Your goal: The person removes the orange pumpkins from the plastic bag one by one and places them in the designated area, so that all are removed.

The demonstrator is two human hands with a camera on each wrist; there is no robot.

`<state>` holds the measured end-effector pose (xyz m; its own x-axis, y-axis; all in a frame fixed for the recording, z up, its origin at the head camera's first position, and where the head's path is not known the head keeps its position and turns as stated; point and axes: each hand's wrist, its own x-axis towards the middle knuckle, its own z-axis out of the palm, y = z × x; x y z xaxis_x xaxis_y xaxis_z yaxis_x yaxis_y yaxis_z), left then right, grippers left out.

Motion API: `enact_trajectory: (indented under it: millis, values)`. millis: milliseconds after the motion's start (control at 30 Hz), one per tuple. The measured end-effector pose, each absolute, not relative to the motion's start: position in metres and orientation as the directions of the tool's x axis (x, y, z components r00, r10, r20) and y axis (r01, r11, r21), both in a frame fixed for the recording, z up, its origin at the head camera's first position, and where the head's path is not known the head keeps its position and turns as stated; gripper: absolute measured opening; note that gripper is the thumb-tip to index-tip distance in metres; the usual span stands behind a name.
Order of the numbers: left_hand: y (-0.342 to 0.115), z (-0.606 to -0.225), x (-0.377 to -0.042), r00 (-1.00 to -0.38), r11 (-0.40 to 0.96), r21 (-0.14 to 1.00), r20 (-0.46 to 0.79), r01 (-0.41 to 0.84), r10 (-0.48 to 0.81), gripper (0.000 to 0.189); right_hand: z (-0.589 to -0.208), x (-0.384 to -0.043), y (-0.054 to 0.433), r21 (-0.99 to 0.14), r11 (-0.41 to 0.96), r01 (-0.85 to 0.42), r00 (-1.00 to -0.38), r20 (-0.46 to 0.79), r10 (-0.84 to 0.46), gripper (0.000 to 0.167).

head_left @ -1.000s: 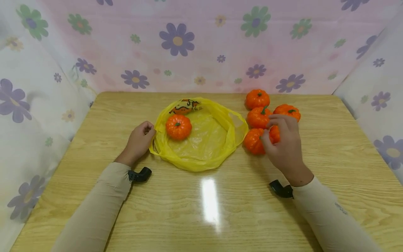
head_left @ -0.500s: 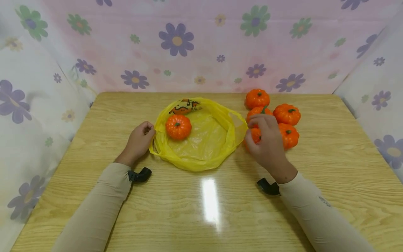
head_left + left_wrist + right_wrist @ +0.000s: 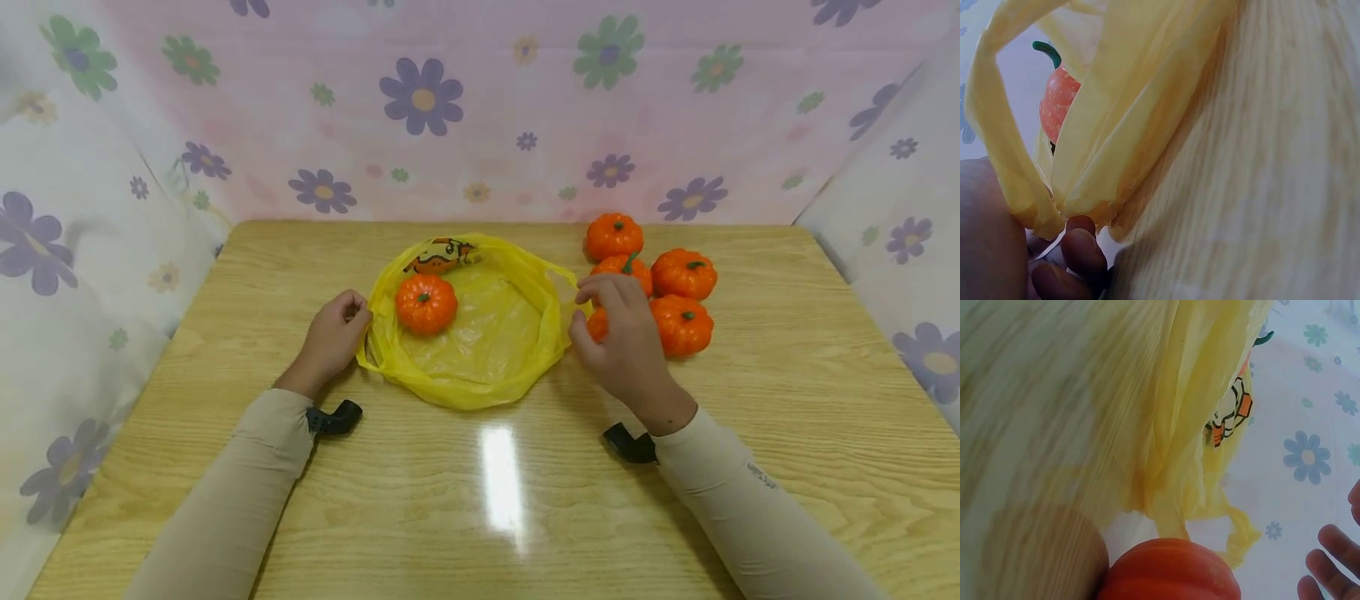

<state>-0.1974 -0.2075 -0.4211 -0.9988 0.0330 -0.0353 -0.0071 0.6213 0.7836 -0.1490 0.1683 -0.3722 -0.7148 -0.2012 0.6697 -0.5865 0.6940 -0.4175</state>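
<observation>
A yellow plastic bag point(image 3: 468, 392) lies spread with its mouth up at mid-table, one small orange pumpkin point(image 3: 426, 305) inside it. My left hand point(image 3: 335, 333) pinches the bag's left handle; in the left wrist view the fingertips point(image 3: 1082, 247) meet at the gathered handle point(image 3: 1041, 215). At the bag's right handle hovers my right hand point(image 3: 618, 350), thumb and fingers apart and bent loosely. Below it sits a pumpkin point(image 3: 597, 325), mostly hidden by the hand. The right wrist view has this pumpkin point(image 3: 1169, 575) between thumb and fingers point(image 3: 1329, 565), with a gap to the fingers.
Several more orange pumpkins stand right of the bag: one at the back point(image 3: 613, 237), one partly behind the right hand point(image 3: 628, 268), and two farther right point(image 3: 684, 273). The wooden table point(image 3: 420, 483) is backed by a flowered cloth point(image 3: 480, 108). Black camera mounts sit on both wrists.
My right hand has moved left from over the pumpkins to the bag's right handle, uncovering the right-hand pumpkins. My left hand and the pumpkin in the bag have stayed put.
</observation>
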Motion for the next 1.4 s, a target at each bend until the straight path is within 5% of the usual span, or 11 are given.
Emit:
enact_trajectory:
  millis: [1400]
  values:
    - [-0.208, -0.422, -0.196, -0.999, 0.609, 0.793, -0.025, 0.005, 0.041, 0.018, -0.377, -0.147, 0.153, -0.402, 0.730, -0.552, -0.786, 0.543, -0.295, 0.020]
